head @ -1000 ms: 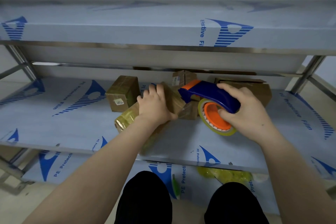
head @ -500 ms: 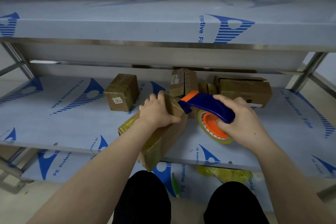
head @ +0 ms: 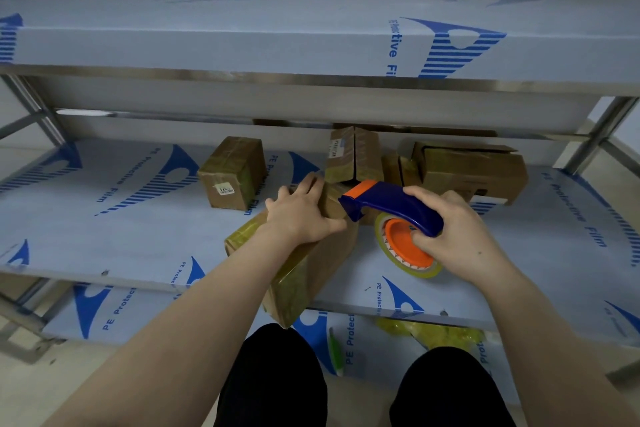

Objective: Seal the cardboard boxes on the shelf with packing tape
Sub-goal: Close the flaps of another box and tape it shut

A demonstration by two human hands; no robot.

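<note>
Cardboard is scattered over the middle steel shelf (head: 104, 218), whose top wears pale protective film printed in blue. Farthest left stands a small brown cube-shaped box (head: 232, 174), taped over and carrying a white label on its near face, well apart from the hands. Next comes the long brown cardboard box (head: 311, 274), banded in yellowish tape. It lies diagonally, its near end jutting past the shelf's front edge above the person's black-clad knees. The left hand (head: 304, 215) lies palm down on its far end and grips it, fingers bent over the far edge and thumb stretched along the right side. Behind stands an upright brown carton (head: 353, 156) with a seam down its front. Just right of the thumb, at the long box's far right corner, is the orange nose of a blue plastic tape dispenser (head: 391, 206); whether it touches the cardboard cannot be told. The right hand (head: 457, 232) is wrapped round the dispenser's handle, fingertips on the orange hub of the roll of clear yellowish tape (head: 431, 271). Farther right sits a wide brown carton with loose top flaps (head: 471, 173). Crumpled yellow film (head: 433, 333) lies on the lower shelf (head: 114, 308).
</note>
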